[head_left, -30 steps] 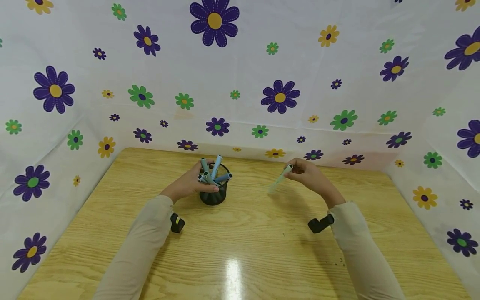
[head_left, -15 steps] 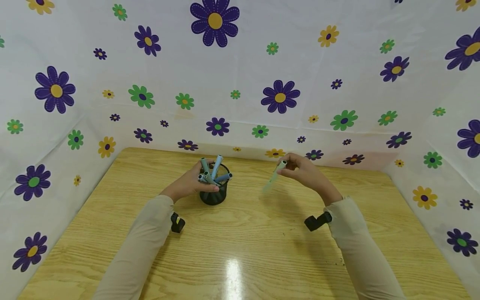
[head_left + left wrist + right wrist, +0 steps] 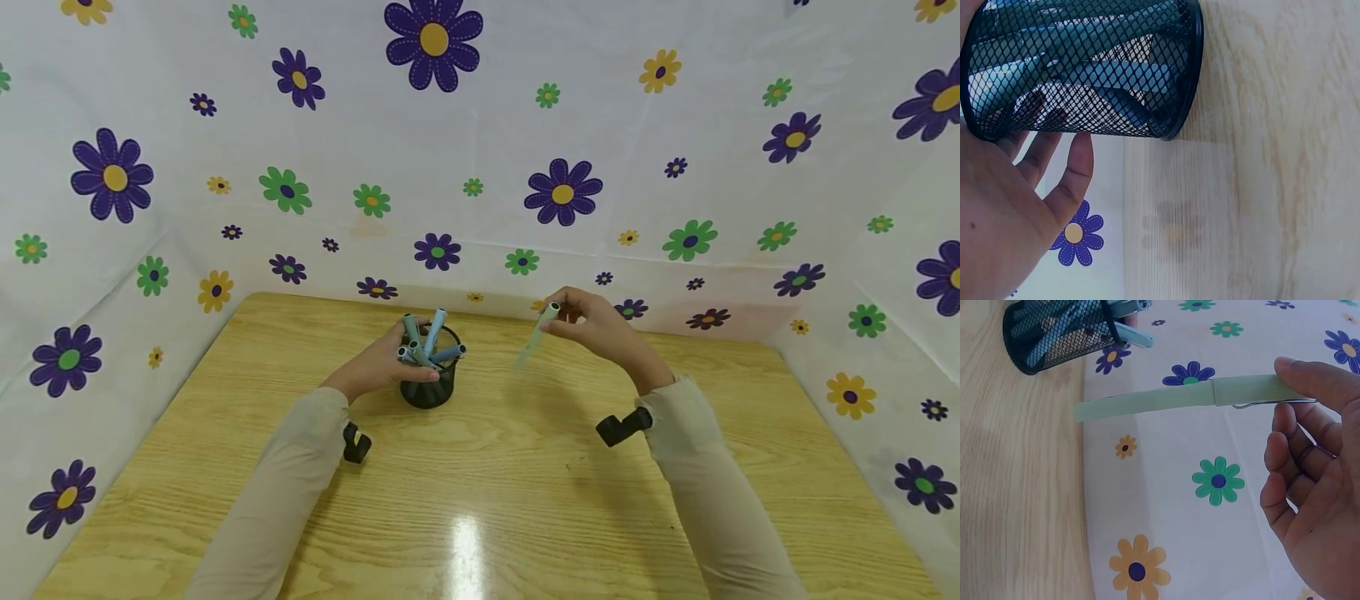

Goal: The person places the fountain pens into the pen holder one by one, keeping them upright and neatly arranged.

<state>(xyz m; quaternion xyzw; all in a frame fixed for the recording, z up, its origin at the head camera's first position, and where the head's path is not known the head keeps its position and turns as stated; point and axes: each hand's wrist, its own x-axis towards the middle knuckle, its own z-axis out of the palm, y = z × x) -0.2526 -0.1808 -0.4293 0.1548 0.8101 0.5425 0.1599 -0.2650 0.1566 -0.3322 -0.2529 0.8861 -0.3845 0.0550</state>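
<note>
A black mesh pen cup [image 3: 427, 392] stands on the wooden table, holding several blue and green markers [image 3: 433, 329]. My left hand [image 3: 378, 362] grips its upper part from the left side, thumb in front and fingers around the far side. In the left wrist view the mesh wall [image 3: 1147, 81] shows the markers through it. To the right of the cup, my right hand [image 3: 592, 325] pinches a pale green capped marker [image 3: 536, 336] near its capped upper end. The marker slants down to the left, above the table. Its clip [image 3: 1266, 403] is visible in the right wrist view.
The table [image 3: 480, 467] reaches back to a white cloth [image 3: 480, 133] printed with flowers, which also rises on the left and right. Black wrist cameras, one on the left [image 3: 356, 443] and one on the right [image 3: 624, 427], stick out below the wrists.
My right hand has moved left and a little farther back with the pale green marker, closer to the cup. The left hand and the cup have stayed in place.
</note>
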